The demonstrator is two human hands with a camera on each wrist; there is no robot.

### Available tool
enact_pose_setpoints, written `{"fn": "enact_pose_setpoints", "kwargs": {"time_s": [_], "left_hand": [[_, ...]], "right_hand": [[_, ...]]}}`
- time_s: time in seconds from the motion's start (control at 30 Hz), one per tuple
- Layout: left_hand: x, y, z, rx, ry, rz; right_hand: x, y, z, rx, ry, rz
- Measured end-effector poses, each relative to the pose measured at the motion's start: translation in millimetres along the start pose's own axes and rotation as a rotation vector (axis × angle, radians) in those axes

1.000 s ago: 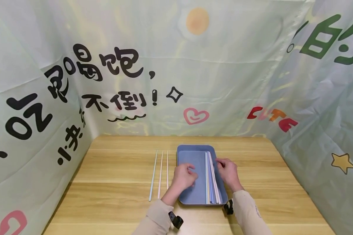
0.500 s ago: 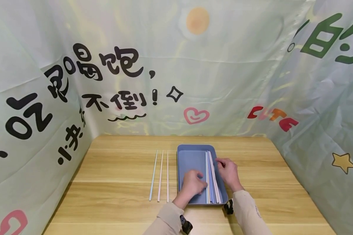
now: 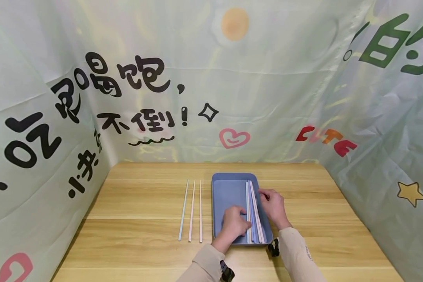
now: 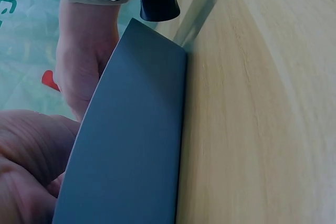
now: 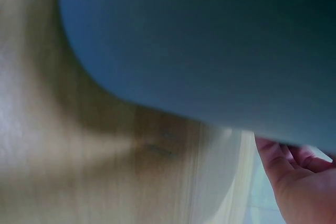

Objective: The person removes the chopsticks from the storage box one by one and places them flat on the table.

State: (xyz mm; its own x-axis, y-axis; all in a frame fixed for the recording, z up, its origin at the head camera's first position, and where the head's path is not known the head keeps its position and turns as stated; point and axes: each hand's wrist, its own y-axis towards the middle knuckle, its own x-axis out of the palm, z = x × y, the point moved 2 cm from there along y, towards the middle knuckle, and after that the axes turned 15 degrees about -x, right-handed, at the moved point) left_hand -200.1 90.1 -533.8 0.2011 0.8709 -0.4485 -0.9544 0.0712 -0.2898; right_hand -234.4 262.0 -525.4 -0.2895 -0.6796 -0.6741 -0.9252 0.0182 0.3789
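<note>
A blue tray (image 3: 229, 186) holds several pastel chopsticks (image 3: 252, 203) along its right side, in light blue, cream, blue and pale pink. My left hand (image 3: 234, 223) reaches over the tray's near left part. Its thumb and index fingertip are at the leftmost chopsticks, with a gap between them; whether they touch is hard to see. At the tray's right wall, my right hand (image 3: 274, 205) pinches the rim. Its fingers (image 5: 273, 156) partly disappear behind the wall in the right wrist view. The tray's outer side (image 4: 126, 129) fills much of the left wrist view.
Three chopsticks lie apart on the wooden table (image 3: 137, 219) left of the tray: one light blue (image 3: 183, 211), one pink (image 3: 192, 211) and one pale pink (image 3: 200, 211). A printed cloth (image 3: 275, 98) encloses the table at the back and both sides.
My left hand has moved right across the tray to the leftmost chopsticks, uncovering the lower end of the pale pink chopstick on the table. The right hand stays at the rim.
</note>
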Motion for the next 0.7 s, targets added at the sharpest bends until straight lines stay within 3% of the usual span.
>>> {"fn": "enact_pose_setpoints", "kwargs": {"time_s": [0.27, 0.47, 0.7], "left_hand": [[-1.4, -0.1, -1.1, -0.044, -0.026, -0.021], [-4.8, 0.7, -3.2, -0.028, -0.017, -0.003], [-13.2, 0.7, -1.6, 0.038, 0.199, 0.122]], "right_hand": [[0, 0.3, -1, 0.013, 0.014, -0.002], [0, -0.5, -3, -0.004, 0.002, 0.023], [0, -1.8, -3, -0.013, -0.004, 0.026]]}}
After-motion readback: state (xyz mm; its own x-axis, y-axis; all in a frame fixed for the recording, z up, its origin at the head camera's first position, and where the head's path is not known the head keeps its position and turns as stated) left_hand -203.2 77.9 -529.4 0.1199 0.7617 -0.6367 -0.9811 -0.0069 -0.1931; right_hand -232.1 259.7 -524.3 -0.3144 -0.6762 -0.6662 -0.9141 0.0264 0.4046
